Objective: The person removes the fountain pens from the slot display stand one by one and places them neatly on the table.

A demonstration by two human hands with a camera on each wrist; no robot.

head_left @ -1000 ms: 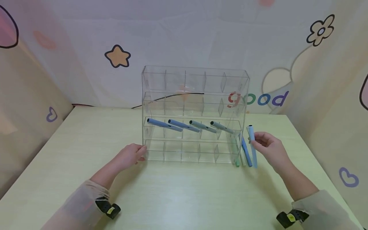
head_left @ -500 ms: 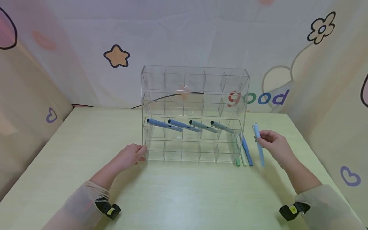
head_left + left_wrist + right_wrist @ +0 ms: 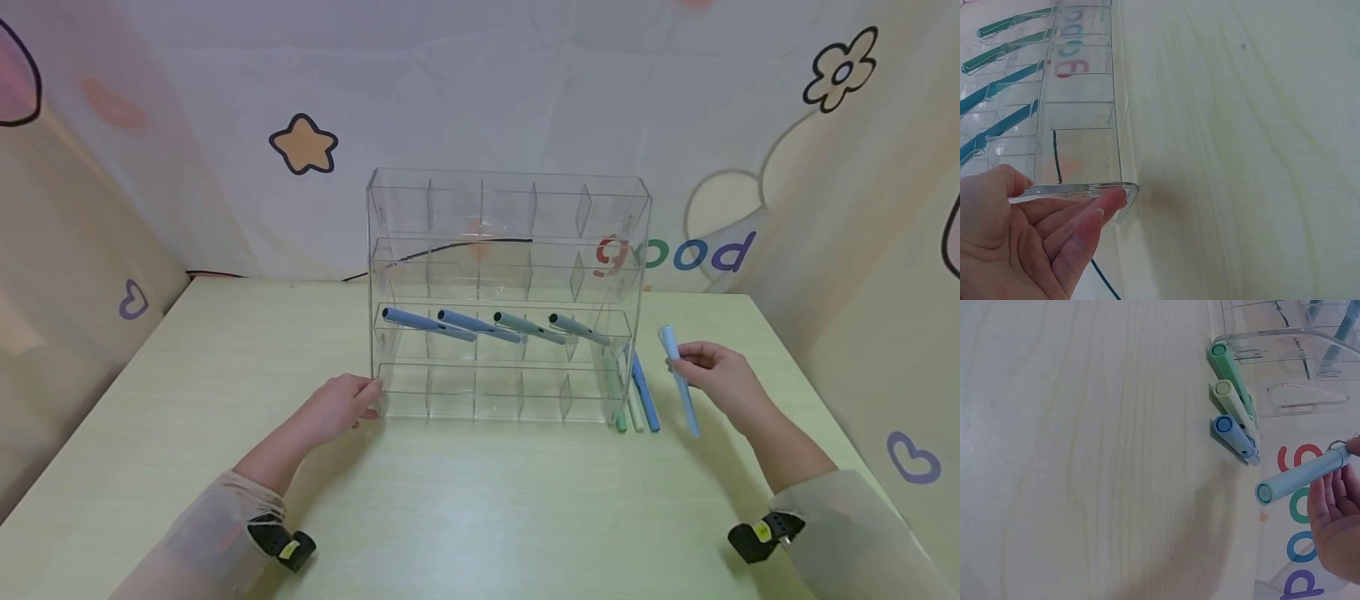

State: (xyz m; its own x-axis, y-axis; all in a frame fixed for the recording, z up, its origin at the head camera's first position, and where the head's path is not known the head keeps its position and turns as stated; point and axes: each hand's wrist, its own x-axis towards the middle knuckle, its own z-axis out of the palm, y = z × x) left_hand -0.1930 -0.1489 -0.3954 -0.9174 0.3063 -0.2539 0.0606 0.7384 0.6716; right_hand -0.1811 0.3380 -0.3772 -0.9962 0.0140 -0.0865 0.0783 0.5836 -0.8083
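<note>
While the left hand grips a clear rack by its left side, the right hand pinches a light blue pen above the counter, right of the rack, three loose pens lying between, four more pens in the second-lowest tier

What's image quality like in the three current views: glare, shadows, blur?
Head: pale glare patch on the table, soft shadows below the left hand and right hand. Left wrist: blurry-edged shadow beside the clear rack, highlights along its edges. Right wrist: broad, soft shadow on the table; held light-blue pen reasonably sharp. No obvious motion blur anywhere.
</note>
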